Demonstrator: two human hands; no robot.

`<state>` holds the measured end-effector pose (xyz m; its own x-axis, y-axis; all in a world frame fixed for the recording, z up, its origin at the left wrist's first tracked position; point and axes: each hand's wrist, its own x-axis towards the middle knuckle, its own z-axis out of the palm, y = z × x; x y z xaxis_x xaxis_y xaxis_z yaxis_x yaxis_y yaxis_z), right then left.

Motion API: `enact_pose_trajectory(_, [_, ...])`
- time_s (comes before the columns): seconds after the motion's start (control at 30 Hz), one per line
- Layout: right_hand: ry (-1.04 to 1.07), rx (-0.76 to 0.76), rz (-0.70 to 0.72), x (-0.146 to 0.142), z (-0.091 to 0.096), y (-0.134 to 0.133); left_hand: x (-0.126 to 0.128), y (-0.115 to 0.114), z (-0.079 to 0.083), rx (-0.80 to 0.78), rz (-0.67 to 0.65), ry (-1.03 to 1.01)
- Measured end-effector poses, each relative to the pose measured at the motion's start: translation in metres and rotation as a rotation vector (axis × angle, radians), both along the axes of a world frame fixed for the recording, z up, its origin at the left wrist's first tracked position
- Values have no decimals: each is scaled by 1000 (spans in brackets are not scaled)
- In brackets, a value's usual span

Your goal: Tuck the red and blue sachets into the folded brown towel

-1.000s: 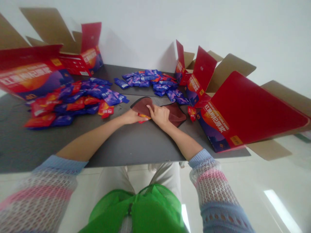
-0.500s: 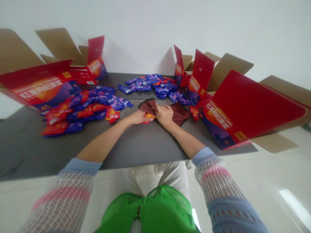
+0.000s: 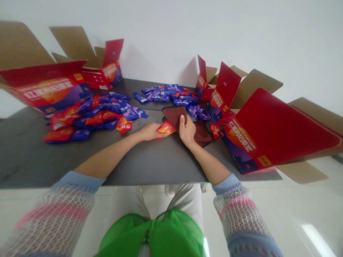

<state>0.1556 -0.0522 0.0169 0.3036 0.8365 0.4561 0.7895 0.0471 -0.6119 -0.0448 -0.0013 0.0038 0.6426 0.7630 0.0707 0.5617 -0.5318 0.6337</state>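
My left hand [image 3: 150,132] is closed on the near end of a red-and-orange sachet [image 3: 166,128], held a little above the table. My right hand [image 3: 187,131] grips a brown cloth [image 3: 201,134] with dark edging, thumb on top. One flap of the cloth is folded up beside the sachet; the rest lies on the table under and right of my hand. A pile of blue and red sachets [image 3: 88,117] lies to the left. Another heap, mostly blue sachets [image 3: 163,93], is at the back. A lone red sachet [image 3: 214,130] lies right of the cloth.
Open red cartons stand at both sides: a large one [image 3: 53,89] and a smaller one [image 3: 102,76] at left, and a near one [image 3: 249,139], a middle one [image 3: 218,103] and a far one [image 3: 202,87] at right. The grey table [image 3: 134,167] ends just before my legs.
The cloth has come away from the sachet, which now shows more fully in my left hand. My right hand has shifted slightly right with the cloth. The view has tilted a little.
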Motion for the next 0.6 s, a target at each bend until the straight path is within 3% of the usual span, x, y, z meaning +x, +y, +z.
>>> enact_pose_trajectory(0.23, [91,-220,260,-14,-12,0,-1,-1,3,41,15,68])
enact_pose_trajectory(0.4, [161,-180,463,0,-21,17,-3,3,1,82,-16,83])
enact_pose_trajectory(0.47, [124,-169,466,0,-23,19,-4,5,-1,80,-38,70])
enact_pose_trajectory(0.6, [-77,-216,318,-7,-15,13,-5,8,-8,93,-29,45])
